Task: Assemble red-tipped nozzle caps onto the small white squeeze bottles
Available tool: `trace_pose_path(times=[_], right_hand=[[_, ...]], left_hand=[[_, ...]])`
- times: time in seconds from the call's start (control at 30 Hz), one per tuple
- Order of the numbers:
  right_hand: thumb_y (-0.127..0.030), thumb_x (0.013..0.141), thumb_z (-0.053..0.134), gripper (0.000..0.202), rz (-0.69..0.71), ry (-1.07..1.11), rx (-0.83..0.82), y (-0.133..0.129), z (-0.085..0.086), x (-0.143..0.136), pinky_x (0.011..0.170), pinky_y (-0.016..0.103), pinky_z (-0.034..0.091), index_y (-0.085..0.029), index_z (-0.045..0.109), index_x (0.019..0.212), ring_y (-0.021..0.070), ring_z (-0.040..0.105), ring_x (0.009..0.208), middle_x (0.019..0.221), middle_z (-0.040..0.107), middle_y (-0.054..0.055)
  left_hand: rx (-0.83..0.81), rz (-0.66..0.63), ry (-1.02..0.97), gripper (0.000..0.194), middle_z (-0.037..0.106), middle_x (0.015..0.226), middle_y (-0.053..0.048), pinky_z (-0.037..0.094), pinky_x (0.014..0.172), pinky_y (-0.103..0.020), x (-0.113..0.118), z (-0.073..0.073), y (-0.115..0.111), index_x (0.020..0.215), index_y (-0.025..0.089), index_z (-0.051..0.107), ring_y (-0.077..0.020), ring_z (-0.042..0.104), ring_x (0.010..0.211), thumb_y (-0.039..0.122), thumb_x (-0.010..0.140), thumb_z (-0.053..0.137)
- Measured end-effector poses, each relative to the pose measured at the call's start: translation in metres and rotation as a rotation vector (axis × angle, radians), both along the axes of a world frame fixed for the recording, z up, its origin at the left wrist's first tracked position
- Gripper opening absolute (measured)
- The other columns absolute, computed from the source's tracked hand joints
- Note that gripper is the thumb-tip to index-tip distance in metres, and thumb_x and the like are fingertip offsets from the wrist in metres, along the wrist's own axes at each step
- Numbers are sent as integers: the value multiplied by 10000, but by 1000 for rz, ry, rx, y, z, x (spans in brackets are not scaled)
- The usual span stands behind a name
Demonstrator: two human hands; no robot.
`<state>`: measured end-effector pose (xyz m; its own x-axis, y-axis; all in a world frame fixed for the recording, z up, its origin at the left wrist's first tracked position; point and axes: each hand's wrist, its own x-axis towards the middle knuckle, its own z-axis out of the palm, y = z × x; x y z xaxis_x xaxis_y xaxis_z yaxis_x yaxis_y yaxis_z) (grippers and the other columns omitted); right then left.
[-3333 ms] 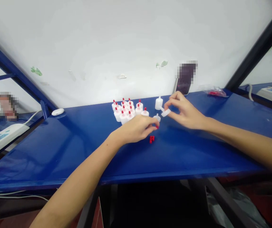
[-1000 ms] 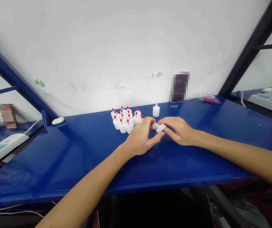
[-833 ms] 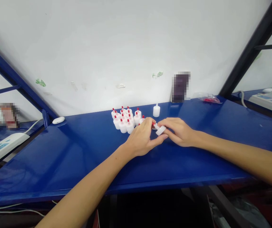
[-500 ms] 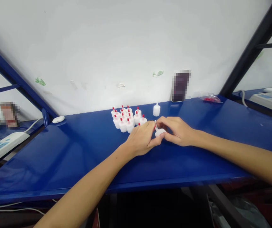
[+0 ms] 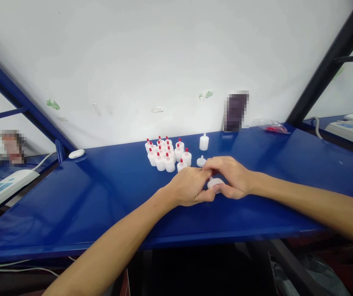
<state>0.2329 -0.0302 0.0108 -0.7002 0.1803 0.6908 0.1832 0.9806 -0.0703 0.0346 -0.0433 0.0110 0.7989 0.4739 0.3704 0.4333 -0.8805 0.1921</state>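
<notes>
L hand (image 5: 191, 187) & R hand (image 5: 231, 177) both pinch one round white plastic nozzle cap (image 5: 214, 182) betw. fingertips, prob. steadying it.

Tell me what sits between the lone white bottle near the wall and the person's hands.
The head view shows a small white spouted piece on the blue table, between the white bottle and the left hand and right hand.

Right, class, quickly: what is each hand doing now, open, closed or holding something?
Left hand: closed, holding the white nozzle piece.
Right hand: closed, holding the same piece.
</notes>
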Motion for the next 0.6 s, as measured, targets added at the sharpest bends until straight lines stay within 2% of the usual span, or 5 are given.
trace_pose_path(times=[0.13,0.3,0.47,0.6], right_hand=[[-371,899,428,286,7,19,7,-1,0,-1,576,299,472,-207,453,1133,168,550,604,776,587,9],[-367,908,413,250,15,47,94,-5,3,-3,556,296,448,-208,471,1093,173,523,603,760,570,14],[-375,910,393,203,0,14,98,-7,5,-4,533,297,427,-218,487,998,168,492,566,700,536,2],[-384,927,375,215,3,21,140,-6,4,-3,519,299,420,-216,478,1014,166,474,551,694,532,4]], left_hand=[[60,-6,32,522,617,709,-50,457,531,-294,0,-2,2,897,167,521,-191,611,591,583,994,221],[115,-34,15,530,611,688,-39,465,515,-289,1,-5,2,945,157,528,-187,613,578,592,986,229],[109,-67,-19,488,621,706,-39,486,538,-291,1,-7,1,968,154,528,-185,623,597,565,988,265],[76,-92,-63,482,619,718,-41,493,555,-294,2,-8,0,961,158,532,-185,618,616,561,984,270]])
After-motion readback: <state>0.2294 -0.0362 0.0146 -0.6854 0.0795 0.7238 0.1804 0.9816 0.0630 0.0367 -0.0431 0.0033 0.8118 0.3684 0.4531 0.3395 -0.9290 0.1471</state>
